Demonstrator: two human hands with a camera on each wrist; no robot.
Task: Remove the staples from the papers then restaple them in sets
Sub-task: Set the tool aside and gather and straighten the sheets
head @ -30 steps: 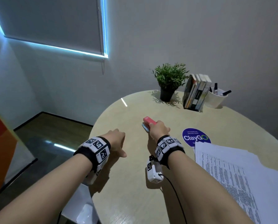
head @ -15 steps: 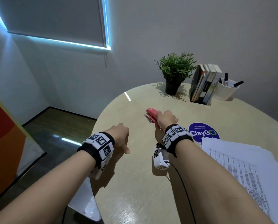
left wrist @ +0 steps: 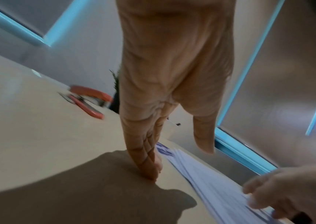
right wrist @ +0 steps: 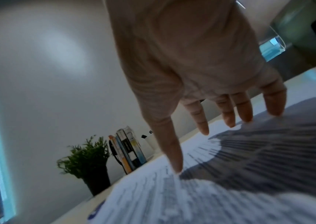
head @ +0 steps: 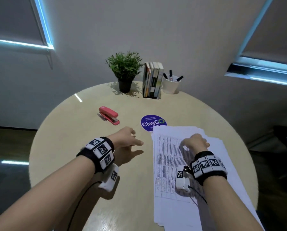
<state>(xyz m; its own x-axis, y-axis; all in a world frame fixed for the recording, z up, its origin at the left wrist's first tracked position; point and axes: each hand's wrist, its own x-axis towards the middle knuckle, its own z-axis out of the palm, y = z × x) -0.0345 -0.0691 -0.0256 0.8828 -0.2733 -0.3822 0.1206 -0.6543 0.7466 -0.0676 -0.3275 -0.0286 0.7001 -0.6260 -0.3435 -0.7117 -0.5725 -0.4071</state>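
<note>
A red stapler (head: 108, 115) lies by itself on the round beige table (head: 64, 130), left of centre; it also shows in the left wrist view (left wrist: 88, 98). A fanned stack of printed papers (head: 169, 164) covers the table's right side. My right hand (head: 194, 143) is over the top sheet with straight, spread fingers, and its thumb tip touches the papers (right wrist: 191, 197). My left hand (head: 134, 141) is just left of the stack, fingers straight, with the fingertips (left wrist: 150, 172) down on bare table beside the papers' edge (left wrist: 206, 181). Neither hand holds anything.
At the table's far edge stand a potted plant (head: 124, 70), a row of books (head: 152, 80) and a white cup of markers (head: 170, 84). A round purple sticker (head: 150, 122) lies partly under the papers. A dark chair (head: 282, 147) stands to the right.
My right hand has let go of the stapler, which now lies on the table, and has moved right onto the papers. My left hand has moved right to the stack's edge.
</note>
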